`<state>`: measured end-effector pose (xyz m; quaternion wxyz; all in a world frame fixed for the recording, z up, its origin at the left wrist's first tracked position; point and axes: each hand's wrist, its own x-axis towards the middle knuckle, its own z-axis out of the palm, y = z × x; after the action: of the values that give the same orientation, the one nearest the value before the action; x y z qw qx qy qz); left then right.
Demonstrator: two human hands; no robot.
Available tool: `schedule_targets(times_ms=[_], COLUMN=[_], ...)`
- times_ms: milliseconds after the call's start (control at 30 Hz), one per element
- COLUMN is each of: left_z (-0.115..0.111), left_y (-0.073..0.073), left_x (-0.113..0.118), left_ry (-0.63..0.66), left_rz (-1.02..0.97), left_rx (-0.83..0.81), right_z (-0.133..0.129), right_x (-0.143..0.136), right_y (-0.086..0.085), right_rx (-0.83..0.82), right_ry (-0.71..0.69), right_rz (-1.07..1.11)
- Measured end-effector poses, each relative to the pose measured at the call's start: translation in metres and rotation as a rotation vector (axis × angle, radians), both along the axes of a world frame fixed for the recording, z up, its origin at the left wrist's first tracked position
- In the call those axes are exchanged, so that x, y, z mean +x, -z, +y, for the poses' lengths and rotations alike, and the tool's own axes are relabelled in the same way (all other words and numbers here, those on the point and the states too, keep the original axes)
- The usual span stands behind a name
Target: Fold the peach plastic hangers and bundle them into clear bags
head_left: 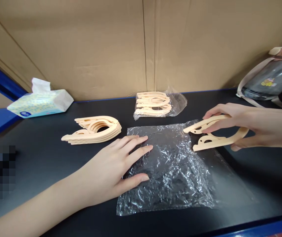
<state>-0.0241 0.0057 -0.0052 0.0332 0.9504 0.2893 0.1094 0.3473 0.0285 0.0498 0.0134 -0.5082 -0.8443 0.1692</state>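
Note:
A clear plastic bag (pixel 170 168) lies flat and crinkled on the black tabletop. My left hand (pixel 121 164) rests on its left part, fingers spread and holding nothing. In my right hand (pixel 244 125) is a cream folding hanger (pixel 215 143), folded up, with its two arm ends pointing left at the bag's right edge. Whether those ends are inside the bag I cannot tell. To the left of the bag, a stack of several similar folded hangers (pixel 113 128) lies on the table.
Behind the bag lies a clear package of folded hangers (pixel 153 103). A tissue pack (pixel 42 103) stands at the back left. A clear bottle with a strap (pixel 267 79) is at the back right. Cardboard (pixel 94 49) walls the rear edge.

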Motion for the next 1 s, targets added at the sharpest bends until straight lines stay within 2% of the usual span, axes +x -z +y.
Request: schedule_targets(times_ms=[267,467,567,667,767,1000], left_z=[0.001,0.002,0.002,0.001,0.000,0.001], left_y=[0.001,-0.002,-0.003,-0.001,0.001,0.001], left_x=[-0.001,0.001,0.000,-0.001,-0.001,-0.001], left_ry=[0.010,0.016,0.020,0.016,0.004,0.016], left_rz=[0.002,0.040,0.058,0.035,0.030,0.028], left_rx=[-0.001,0.002,0.009,0.026,0.023,0.025], right_z=[0.001,0.002,0.005,0.007,0.008,0.011], right_x=[0.000,-0.012,-0.012,-0.003,0.008,0.028], right_y=[0.001,0.000,-0.001,0.000,0.001,0.005], right_rx=[0.084,-0.077,-0.103,-0.041,0.095,0.381], right_ry=[-0.044,-0.040,-0.002,0.035,0.032,-0.165], right_rz=[0.000,0.030,-0.008,-0.028,-0.046,-0.002])
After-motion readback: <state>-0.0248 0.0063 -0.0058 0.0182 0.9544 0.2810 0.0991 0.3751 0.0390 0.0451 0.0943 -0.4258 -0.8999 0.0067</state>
